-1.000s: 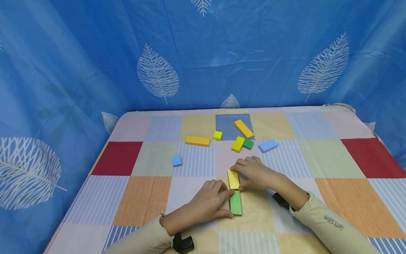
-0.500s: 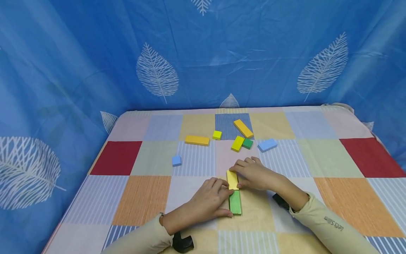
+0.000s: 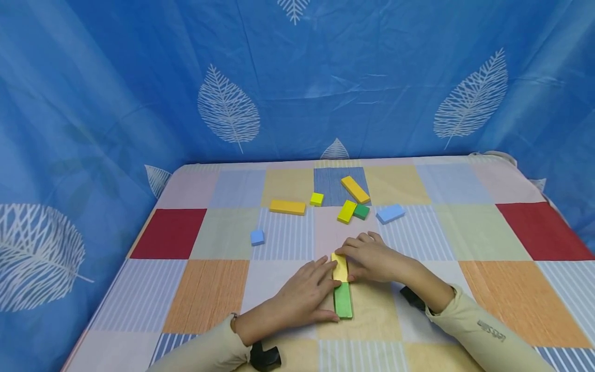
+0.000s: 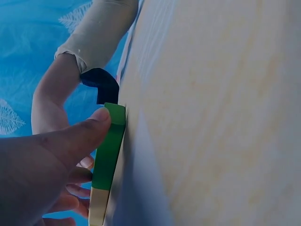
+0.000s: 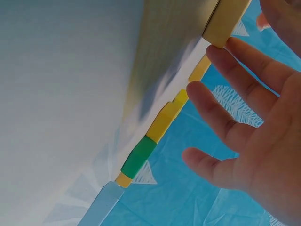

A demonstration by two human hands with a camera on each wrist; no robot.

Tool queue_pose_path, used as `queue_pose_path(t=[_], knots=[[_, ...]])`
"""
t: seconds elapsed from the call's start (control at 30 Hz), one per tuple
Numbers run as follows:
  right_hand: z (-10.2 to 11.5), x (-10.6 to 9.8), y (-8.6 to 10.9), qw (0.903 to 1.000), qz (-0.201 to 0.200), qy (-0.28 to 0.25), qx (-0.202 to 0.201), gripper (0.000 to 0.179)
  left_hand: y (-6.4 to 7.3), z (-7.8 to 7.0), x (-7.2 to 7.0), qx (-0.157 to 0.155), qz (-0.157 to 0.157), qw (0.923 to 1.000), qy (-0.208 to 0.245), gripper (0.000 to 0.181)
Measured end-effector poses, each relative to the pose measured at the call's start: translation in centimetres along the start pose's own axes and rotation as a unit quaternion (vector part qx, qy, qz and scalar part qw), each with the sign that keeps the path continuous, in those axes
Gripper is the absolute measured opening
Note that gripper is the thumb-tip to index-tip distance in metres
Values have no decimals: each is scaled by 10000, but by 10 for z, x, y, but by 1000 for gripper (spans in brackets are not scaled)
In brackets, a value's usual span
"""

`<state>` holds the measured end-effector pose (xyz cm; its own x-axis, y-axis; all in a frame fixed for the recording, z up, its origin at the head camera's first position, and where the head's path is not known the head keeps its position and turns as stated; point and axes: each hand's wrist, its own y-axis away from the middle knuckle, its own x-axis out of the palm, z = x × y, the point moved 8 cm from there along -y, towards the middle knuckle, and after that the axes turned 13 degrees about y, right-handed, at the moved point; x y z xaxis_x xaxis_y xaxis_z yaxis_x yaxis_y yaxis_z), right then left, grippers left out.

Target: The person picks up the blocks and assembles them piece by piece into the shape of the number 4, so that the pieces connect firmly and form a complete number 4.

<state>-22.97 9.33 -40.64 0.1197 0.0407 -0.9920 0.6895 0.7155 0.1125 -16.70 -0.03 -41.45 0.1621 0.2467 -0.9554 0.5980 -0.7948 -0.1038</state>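
Observation:
Two flat rectangular blocks lie end to end at the middle front of the table, a pale yellow block (image 3: 340, 269) beyond a light green block (image 3: 343, 304). My left hand (image 3: 299, 294) holds the green block from the left, thumb at its near end and index finger by the seam; another fingertip overlaps the yellow block's left edge. From the right, my right hand (image 3: 374, 258) holds the yellow block between index finger at the far end and thumb near the seam. In the right wrist view, fingertips meet the end of the yellow block (image 5: 226, 23), with the other fingers spread.
Farther back lie two orange blocks (image 3: 287, 207), a small yellow block (image 3: 317, 199), a larger yellow block (image 3: 346, 212) beside a dark green block (image 3: 361, 211), and a blue block (image 3: 390, 213). A small blue block (image 3: 257, 237) is left. Behind hangs a blue curtain (image 3: 372, 103).
The left hand's fingers have shifted slightly forward along the yellow block's edge. Both blocks stay end to end, and the right hand keeps its hold. The head view has shifted a little.

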Motion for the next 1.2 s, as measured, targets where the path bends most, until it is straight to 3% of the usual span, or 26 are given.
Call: queue_pose_path(t=[0.2,0.5,0.87,1.03,1.2], knots=[[2,-2,0,9999,-28,6,-114,48,2,0,0,-6,235,9997,52,65],[3,-3,-1,9998,-17,-23,-220,46,6,-1,1,25,218,9993,303,62],[-10,-8,-6,9988,99,-450,-176,38,4,-3,6,176,343,9991,155,60],[-25,-20,-12,9985,-137,-520,117,41,3,-3,6,170,402,9989,168,61],[-48,-34,-19,9947,-446,-580,728,48,4,-3,6,219,349,9990,197,62]])
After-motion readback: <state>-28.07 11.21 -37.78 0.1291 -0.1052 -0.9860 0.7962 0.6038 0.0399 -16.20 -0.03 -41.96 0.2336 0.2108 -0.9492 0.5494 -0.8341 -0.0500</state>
